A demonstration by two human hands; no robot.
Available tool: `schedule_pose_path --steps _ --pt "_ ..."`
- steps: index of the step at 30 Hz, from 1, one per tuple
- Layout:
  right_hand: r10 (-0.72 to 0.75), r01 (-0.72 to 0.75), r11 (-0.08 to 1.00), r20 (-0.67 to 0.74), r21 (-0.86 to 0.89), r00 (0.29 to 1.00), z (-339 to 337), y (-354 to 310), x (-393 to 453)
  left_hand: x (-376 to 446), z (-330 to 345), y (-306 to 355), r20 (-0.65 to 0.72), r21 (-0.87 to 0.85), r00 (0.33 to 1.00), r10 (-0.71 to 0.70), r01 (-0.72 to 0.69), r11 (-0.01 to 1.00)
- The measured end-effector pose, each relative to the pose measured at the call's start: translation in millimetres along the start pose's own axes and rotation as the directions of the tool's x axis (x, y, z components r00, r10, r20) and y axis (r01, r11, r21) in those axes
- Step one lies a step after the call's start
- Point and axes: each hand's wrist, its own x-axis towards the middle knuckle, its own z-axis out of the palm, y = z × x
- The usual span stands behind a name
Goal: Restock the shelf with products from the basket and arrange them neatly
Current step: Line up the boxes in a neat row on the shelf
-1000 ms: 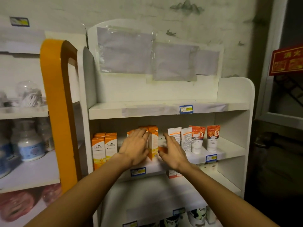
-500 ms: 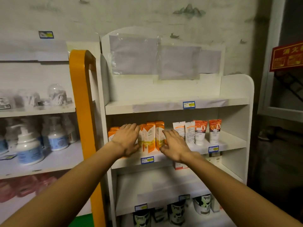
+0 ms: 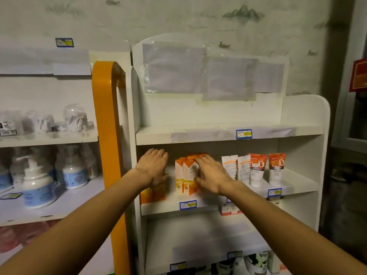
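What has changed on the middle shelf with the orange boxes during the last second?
The left hand slid left onto the far-left orange boxes; the right hand moved onto the middle boxes. A gap opened between both groups. The tubes stayed.

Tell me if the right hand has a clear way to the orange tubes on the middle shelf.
Probably yes: the right hand is beside the white sachets, with the orange tubes just beyond, open-fronted.

Both arms outstretched, forearms bare. Left hand point(image 3: 154, 167) flat, palm down; right hand point(image 3: 212, 176) flat, fingers spread.
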Motion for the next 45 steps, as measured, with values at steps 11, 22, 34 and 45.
schedule_pose_path --steps 11,22,34,45 --pt "-0.075 0.097 0.972 0.111 -0.212 0.991 22.4 -24.1 84.9 12.4 28.9 -53.9 0.064 0.095 0.998 0.01 -0.016 0.995" --pt "-0.057 0.081 0.971 0.111 -0.223 0.992 44.3 -7.1 102.7 19.0 47.7 -42.2 0.058 0.127 0.998 0.01 -0.018 0.992" --pt "-0.081 0.085 0.993 0.052 -0.082 0.995 47.4 -13.7 115.4 20.6 61.5 -50.3 -0.031 0.181 0.997 0.077 -0.07 0.981" --pt "-0.062 0.05 0.984 0.063 0.172 0.996 45.7 -18.1 116.4 19.0 64.1 -53.8 -0.052 0.155 0.993 0.11 -0.1 0.983"
